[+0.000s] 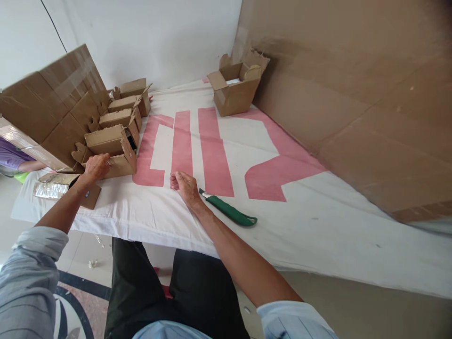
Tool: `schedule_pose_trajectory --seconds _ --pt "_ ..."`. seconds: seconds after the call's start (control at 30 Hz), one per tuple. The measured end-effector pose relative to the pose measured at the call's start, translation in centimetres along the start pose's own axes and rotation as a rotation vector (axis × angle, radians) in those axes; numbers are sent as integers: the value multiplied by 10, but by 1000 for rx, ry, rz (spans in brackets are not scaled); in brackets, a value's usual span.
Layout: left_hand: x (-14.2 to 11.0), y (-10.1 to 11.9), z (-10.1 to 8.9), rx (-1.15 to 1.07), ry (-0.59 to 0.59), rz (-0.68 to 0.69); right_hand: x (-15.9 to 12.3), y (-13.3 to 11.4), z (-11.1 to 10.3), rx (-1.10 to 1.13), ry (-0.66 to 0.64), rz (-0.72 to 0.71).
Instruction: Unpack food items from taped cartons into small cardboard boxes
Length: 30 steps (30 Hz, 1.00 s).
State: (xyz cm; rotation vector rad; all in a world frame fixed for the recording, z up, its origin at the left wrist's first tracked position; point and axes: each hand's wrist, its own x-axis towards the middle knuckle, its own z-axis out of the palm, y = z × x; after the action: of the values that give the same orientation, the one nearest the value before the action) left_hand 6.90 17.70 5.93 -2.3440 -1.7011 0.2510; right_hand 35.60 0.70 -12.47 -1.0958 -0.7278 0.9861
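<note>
My left hand (97, 167) is closed on the near side of an open small cardboard box (123, 165), the nearest of a row at the left of the table. Its flaps stand up, and something dark shows inside. Over the printed cloth my right hand (185, 186) has its fingers curled together; whether anything small is in them is hidden. Just right of that hand lies a green-handled utility knife (231, 211), apart from it, blade end towards the hand. A lower cardboard box (91, 197) with shiny tape lies below my left wrist.
Several open boxes (122, 117) line the left, against a large upright carton (60, 103). Another open box (235, 96) stands at the back. A huge cardboard carton (353, 103) fills the right. White cloth with red print (219, 160) covers the table. Another person's arm (31, 165) shows far left.
</note>
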Motion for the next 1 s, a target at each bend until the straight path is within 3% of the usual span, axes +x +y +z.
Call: schedule_pose_trajectory --seconds 0.4,1.0 --pt "4 28 13 49 126 -2 -2 -5 4 2 -45 22" --pt "87 34 6 34 141 -25 0 1 4 16 -64 -10"
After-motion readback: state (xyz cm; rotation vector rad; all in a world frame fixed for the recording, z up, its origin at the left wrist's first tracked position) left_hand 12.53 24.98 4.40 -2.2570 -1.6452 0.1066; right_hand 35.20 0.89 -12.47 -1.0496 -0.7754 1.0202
